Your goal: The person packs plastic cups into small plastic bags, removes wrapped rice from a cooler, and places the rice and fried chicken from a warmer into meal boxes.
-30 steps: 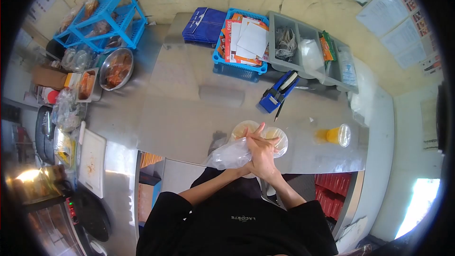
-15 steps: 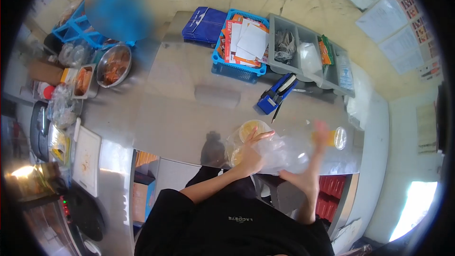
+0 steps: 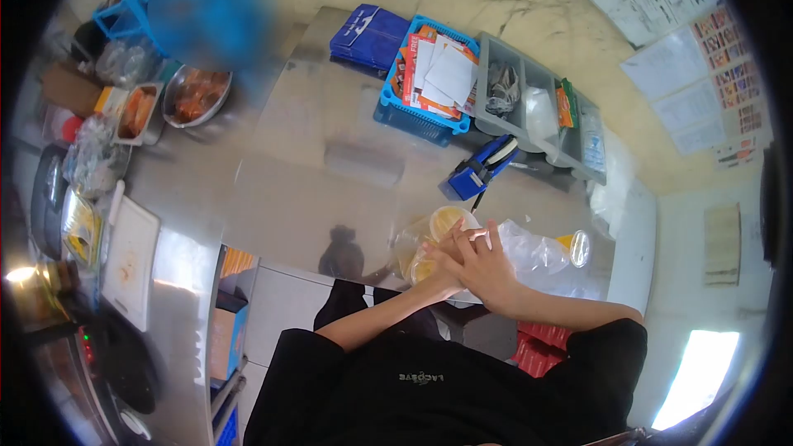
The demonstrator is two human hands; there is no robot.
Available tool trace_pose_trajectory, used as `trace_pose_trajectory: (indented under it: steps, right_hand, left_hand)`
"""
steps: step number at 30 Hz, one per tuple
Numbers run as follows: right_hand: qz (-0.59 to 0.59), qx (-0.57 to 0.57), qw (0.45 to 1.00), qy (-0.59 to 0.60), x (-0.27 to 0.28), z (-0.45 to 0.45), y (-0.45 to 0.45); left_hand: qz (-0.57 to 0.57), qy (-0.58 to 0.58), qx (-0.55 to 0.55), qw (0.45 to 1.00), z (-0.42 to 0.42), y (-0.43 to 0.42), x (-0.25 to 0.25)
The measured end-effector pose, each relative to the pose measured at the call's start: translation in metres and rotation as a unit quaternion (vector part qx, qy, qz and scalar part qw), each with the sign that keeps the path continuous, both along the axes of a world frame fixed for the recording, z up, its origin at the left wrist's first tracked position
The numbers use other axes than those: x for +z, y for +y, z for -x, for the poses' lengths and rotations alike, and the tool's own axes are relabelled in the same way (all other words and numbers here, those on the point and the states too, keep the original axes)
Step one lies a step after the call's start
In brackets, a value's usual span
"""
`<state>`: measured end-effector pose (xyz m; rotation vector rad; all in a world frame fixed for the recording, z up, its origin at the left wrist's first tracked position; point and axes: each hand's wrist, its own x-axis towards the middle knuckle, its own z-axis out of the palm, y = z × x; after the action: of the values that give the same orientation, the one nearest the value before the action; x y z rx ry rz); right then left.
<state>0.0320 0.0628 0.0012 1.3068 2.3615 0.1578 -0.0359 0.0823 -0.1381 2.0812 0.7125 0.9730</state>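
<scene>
A clear plastic bag (image 3: 530, 251) lies along the counter's front edge, its crumpled part spread to the right. Round pale tubs (image 3: 448, 218) with yellowish contents show through its left part. My left hand (image 3: 443, 269) rests over the tubs, fingers apart and partly covered by the other hand. Crossing over it, my right hand (image 3: 486, 268) has its fingers spread above the bag. Neither hand visibly grips anything. A cup of orange drink (image 3: 580, 249) is at the bag's right end, partly behind the plastic.
Behind the bag are a blue tape dispenser (image 3: 480, 170), a blue basket of papers (image 3: 426, 120) and a grey divided bin (image 3: 541, 136). At left are a bowl of food (image 3: 197, 96) and a white cutting board (image 3: 130, 263). A blurred blue shape (image 3: 211, 12) covers the upper left.
My right hand swung out to the right, then came back over my left hand. The bag's loose part now spreads rightward. The blurred blue shape appeared at upper left, and the view has tilted.
</scene>
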Motion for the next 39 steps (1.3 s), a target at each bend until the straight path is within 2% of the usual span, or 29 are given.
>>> trace_pose_trajectory:
  steps: [2, 5, 8, 10, 11, 12, 14, 16, 17, 18, 19, 20, 22, 23, 24, 25, 26, 27, 28, 29, 30, 31, 32, 33, 35, 36, 37, 38, 39]
  right_hand:
    - [0.031, -0.001, 0.999, -0.021, 0.003, 0.0, 0.005]
    - [0.048, -0.015, 0.999, -0.01, -0.004, -0.006, 0.004]
    - [-0.03, -0.097, 0.994, -0.034, -0.005, -0.002, -0.005]
    - [0.056, -0.197, 0.976, -0.077, -0.004, 0.003, 0.0]
    - [0.056, -0.205, 0.975, -0.071, -0.007, 0.003, -0.001]
    - [0.082, -0.254, 0.961, -0.068, -0.01, 0.001, -0.001]
    - [0.107, -0.308, 0.943, -0.067, -0.01, -0.003, 0.002]
    - [0.131, -0.347, 0.926, -0.061, -0.005, -0.004, 0.005]
    - [0.132, -0.353, 0.924, -0.062, -0.001, -0.009, 0.005]
    - [0.178, -0.301, 0.935, -0.055, 0.005, -0.016, 0.004]
    - [0.223, -0.249, 0.942, -0.045, 0.009, -0.021, 0.003]
    - [0.223, -0.251, 0.941, -0.045, 0.013, -0.026, 0.008]
    - [0.363, -0.182, 0.902, 0.144, 0.018, -0.036, 0.018]
    - [0.361, -0.183, 0.903, 0.146, 0.013, -0.041, 0.013]
    - [0.361, -0.229, 0.863, 0.27, 0.0, -0.049, 0.006]
    - [0.355, -0.269, 0.806, 0.389, -0.011, -0.054, 0.002]
    - [0.354, -0.266, 0.807, 0.391, -0.022, -0.055, -0.003]
    - [0.314, -0.325, 0.759, 0.469, -0.032, -0.054, -0.008]
    - [0.27, -0.381, 0.698, 0.543, -0.039, -0.054, -0.012]
    - [0.265, -0.381, 0.695, 0.55, -0.04, -0.051, -0.013]
    - [0.235, -0.405, 0.697, 0.543, -0.041, -0.049, -0.013]
    - [0.204, -0.429, 0.7, 0.533, -0.039, -0.048, -0.012]
    - [0.198, -0.43, 0.699, 0.537, -0.036, -0.05, -0.009]
    - [0.176, -0.419, 0.718, 0.527, -0.033, -0.049, -0.008]
    - [0.155, -0.411, 0.732, 0.52, -0.028, -0.045, -0.013]
    - [0.14, -0.413, 0.725, 0.534, -0.025, -0.04, -0.015]
    - [0.124, -0.413, 0.718, 0.547, -0.021, -0.037, -0.016]
    - [0.12, -0.412, 0.716, 0.551, -0.008, -0.036, -0.016]
    - [0.103, -0.424, 0.732, 0.523, 0.01, -0.035, -0.015]
  left_hand:
    - [0.057, 0.0, -0.028, 0.998, 0.003, 0.002, 0.012]
    - [0.023, 0.017, -0.009, 1.0, 0.002, 0.001, 0.018]
    - [0.028, 0.052, -0.035, 0.998, 0.0, 0.004, 0.015]
    - [0.061, 0.053, -0.053, 0.995, 0.0, 0.006, 0.016]
    - [0.091, 0.053, -0.069, 0.992, 0.002, 0.01, 0.018]
    - [0.087, 0.058, -0.076, 0.992, 0.004, 0.014, 0.02]
    - [-0.01, 0.147, -0.124, 0.981, 0.005, 0.022, 0.028]
    - [0.002, 0.153, -0.165, 0.974, 0.01, 0.03, 0.035]
    - [0.018, 0.158, -0.197, 0.968, 0.012, 0.033, 0.037]
    - [0.018, 0.156, -0.201, 0.967, 0.014, 0.036, 0.037]
    - [-0.005, 0.147, -0.211, 0.966, 0.018, 0.039, 0.036]
    - [-0.029, 0.137, -0.219, 0.966, 0.021, 0.041, 0.039]
    - [-0.025, 0.159, -0.224, 0.961, 0.027, 0.042, 0.047]
    - [-0.02, 0.183, -0.226, 0.957, 0.031, 0.044, 0.051]
    - [-0.022, 0.183, -0.225, 0.957, 0.034, 0.043, 0.05]
    - [-0.026, 0.134, -0.197, 0.971, 0.038, 0.04, 0.047]
    - [-0.03, 0.086, -0.169, 0.981, 0.041, 0.036, 0.044]
    - [-0.032, 0.09, -0.169, 0.981, 0.039, 0.031, 0.037]
    - [-0.045, 0.065, -0.092, 0.993, 0.034, 0.026, 0.029]
    - [-0.058, 0.038, -0.017, 0.997, 0.031, 0.019, 0.025]
    - [-0.064, 0.042, -0.024, 0.997, 0.034, 0.012, 0.033]
    - [-0.052, 0.063, 0.025, 0.996, 0.036, 0.004, 0.042]
    - [-0.04, 0.082, 0.075, 0.993, 0.039, -0.004, 0.055]
    - [-0.042, 0.085, 0.069, 0.993, 0.045, -0.014, 0.068]
    - [-0.133, 0.263, 0.147, 0.944, 0.06, -0.035, 0.095]
    - [-0.138, 0.266, 0.142, 0.943, 0.072, -0.042, 0.107]
    - [0.038, 0.277, 0.012, 0.96, 0.086, -0.045, 0.119]
    - [0.214, 0.274, -0.117, 0.93, 0.1, -0.048, 0.123]
    - [0.312, 0.154, -0.306, 0.886, 0.114, -0.047, 0.122]
